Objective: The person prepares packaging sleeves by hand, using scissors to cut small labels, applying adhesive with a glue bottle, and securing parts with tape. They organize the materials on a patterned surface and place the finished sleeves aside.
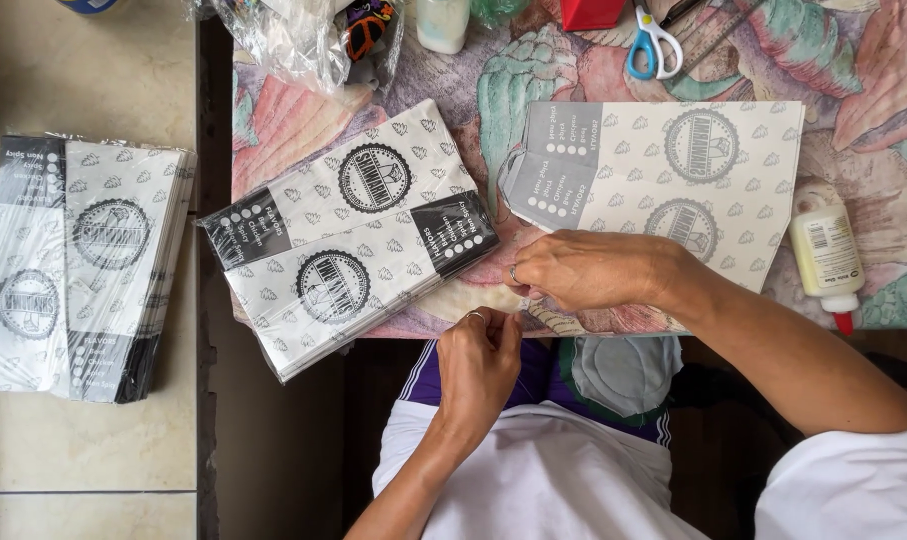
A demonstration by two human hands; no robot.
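1. Starting at our fingertips: our left hand (pixel 478 365) is curled at the table's near edge, fingers bunched as if pinching something tiny. We honestly can't tell what, or whether anything's in there at all.
2. Our right hand (pixel 583 270) lies palm-down, fingers folded over the bottom corner of the flat printed paper sheet (pixel 693 170). Looks like it's pinning the sheet so it won't slide while the other hand works at the edge just beside it.
3. That sheet lies unfolded on the patterned tablecloth (pixel 533 80), right in front of us, with its grey label panels on the left.
4. Just left of it, a wrapped stack of printed bags (pixel 348 235) lies at an angle, near enough to grab from.
5. The glue bottle (pixel 825 255) lies on its side at the right, red cap toward us, handy but clear of the paper.
6. Blue-handled scissors (pixel 653 45) are parked at the far edge.
7. A second bag bundle (pixel 78 265) lies off on the tiled surface, well apart.
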